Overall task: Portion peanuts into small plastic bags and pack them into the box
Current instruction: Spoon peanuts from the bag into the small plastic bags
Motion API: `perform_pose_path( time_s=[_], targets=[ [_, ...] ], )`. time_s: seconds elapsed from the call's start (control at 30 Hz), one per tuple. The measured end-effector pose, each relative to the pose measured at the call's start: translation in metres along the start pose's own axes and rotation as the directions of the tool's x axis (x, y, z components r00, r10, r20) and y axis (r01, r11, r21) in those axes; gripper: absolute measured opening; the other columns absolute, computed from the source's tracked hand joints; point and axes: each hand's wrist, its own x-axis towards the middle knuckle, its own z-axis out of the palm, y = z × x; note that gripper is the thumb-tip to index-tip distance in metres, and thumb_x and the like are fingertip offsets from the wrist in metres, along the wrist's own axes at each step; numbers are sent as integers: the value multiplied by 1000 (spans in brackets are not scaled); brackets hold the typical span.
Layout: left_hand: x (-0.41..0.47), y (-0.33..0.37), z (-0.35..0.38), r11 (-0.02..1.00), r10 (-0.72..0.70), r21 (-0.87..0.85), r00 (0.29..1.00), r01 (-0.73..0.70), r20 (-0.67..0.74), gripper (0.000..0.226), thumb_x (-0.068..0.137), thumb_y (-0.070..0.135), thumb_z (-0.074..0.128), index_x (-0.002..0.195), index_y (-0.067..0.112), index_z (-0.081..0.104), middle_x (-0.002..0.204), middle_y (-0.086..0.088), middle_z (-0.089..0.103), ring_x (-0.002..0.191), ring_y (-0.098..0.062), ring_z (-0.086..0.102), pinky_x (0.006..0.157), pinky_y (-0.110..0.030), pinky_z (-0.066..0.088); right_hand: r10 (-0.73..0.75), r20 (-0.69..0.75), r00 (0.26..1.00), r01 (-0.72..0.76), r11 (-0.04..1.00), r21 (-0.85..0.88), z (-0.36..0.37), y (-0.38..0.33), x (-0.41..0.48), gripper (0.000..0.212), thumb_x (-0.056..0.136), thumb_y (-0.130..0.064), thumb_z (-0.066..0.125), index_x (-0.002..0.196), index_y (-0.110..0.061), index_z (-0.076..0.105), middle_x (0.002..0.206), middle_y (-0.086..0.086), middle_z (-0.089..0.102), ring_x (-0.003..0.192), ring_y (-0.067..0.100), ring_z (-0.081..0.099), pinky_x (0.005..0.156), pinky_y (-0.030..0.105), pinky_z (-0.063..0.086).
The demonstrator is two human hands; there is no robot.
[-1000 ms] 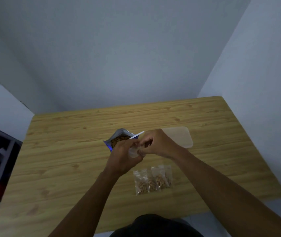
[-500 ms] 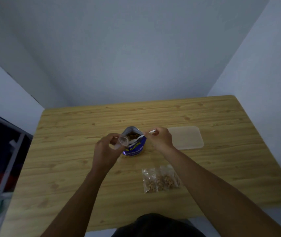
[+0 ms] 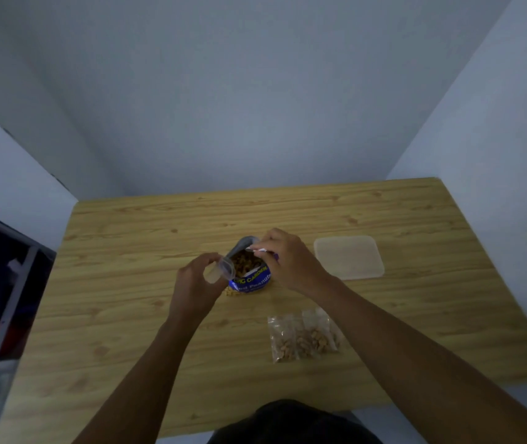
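Observation:
An open blue peanut pouch (image 3: pixel 251 278) stands mid-table, peanuts showing inside. My left hand (image 3: pixel 196 285) grips a small clear plastic bag (image 3: pixel 220 271), holding its mouth open beside the pouch's left rim. My right hand (image 3: pixel 288 262) pinches a white spoon (image 3: pixel 255 250) over the pouch opening; its bowl is hidden. Three filled small bags of peanuts (image 3: pixel 304 339) lie side by side on the table nearer to me, at the right. A translucent plastic box (image 3: pixel 348 261) with its lid on sits to the right of the pouch.
The wooden table (image 3: pixel 127 299) fits into a corner, with grey walls behind and to the right. A dark shelf frame (image 3: pixel 5 299) stands off the table's left edge. A few loose peanuts (image 3: pixel 231 293) lie at the pouch's foot.
My hands separated: the left carried the opened small bag to the pouch's left rim, and the right brought the spoon over the pouch opening. The camera view shifted.

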Motion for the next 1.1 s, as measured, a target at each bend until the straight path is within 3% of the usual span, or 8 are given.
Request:
perform_pose_path(
  time_s=[0.13, 0.23, 0.37, 0.53, 0.63, 0.77, 0.97, 1.1],
  targets=[
    [0, 2, -1, 999, -32, -43, 999, 32, 10, 29, 74, 10, 82, 99, 15, 71, 84, 16, 66, 83, -1, 63, 71, -13, 45, 25, -79, 997, -26, 1000, -11, 9, 5, -5, 17, 87, -6, 73, 101, -10, 82, 88, 8, 78, 78, 22, 72, 71, 30, 56],
    [-2, 4, -1, 996, -49, -74, 999, 50, 17, 29, 74, 11, 82, 100, 16, 71, 84, 21, 66, 82, 9, 63, 70, -14, 47, 215, -144, 966, -200, 974, 111, 11, 4, -10, 10, 87, -10, 76, 94, -11, 83, 91, 6, 80, 82, 12, 73, 75, 17, 56],
    [-3, 1, 1, 989, -87, -115, 996, 91, 34, 30, 74, 10, 82, 100, 20, 71, 81, 38, 61, 85, 22, 59, 78, -28, 53, 369, -138, 919, -337, 918, 208, 3, 4, -9, 8, 87, -16, 76, 90, -13, 83, 85, 2, 79, 71, 0, 67, 62, 3, 44],
    [-3, -3, 4, 989, -84, -121, 996, 84, 6, 35, 74, 14, 83, 107, 16, 71, 112, 8, 71, 102, 5, 64, 85, -28, 56, 460, 0, 888, -448, 863, 236, -2, -2, -4, 10, 91, -14, 73, 92, -11, 83, 68, -4, 71, 53, -17, 56, 50, 4, 38],
    [-2, -6, 4, 988, -84, -126, 996, 86, 17, 40, 72, 25, 81, 109, 15, 71, 119, -3, 71, 106, -6, 66, 86, -31, 58, 522, 17, 853, -510, 825, 244, -1, -4, 1, 9, 90, -17, 74, 92, -14, 83, 57, -18, 58, 48, -14, 54, 46, 5, 36],
    [-3, -4, 4, 984, -99, -146, 995, 100, 13, 44, 69, 35, 76, 108, 16, 71, 118, -1, 71, 103, 1, 64, 85, -29, 58, 528, 1, 849, -515, 827, 227, -6, -7, 6, 9, 89, -22, 75, 85, -18, 83, 58, -4, 68, 50, 2, 60, 46, 12, 38],
    [-3, -5, 6, 985, -91, -149, 996, 93, 15, 38, 73, 15, 84, 108, 13, 71, 119, -4, 71, 102, 5, 61, 82, -14, 52, 563, 45, 825, -558, 801, 219, 2, -12, 8, 11, 88, -21, 74, 81, -21, 82, 69, 1, 76, 67, 18, 72, 60, 34, 57],
    [-4, -1, 3, 984, -92, -153, 996, 92, 8, 34, 71, 19, 82, 103, 19, 71, 105, 16, 67, 93, 14, 62, 80, -30, 57, 590, 61, 805, -588, 782, 206, -4, -8, 12, 22, 86, -29, 75, 71, -13, 79, 66, 8, 73, 60, 18, 68, 56, 35, 52]
  ],
)
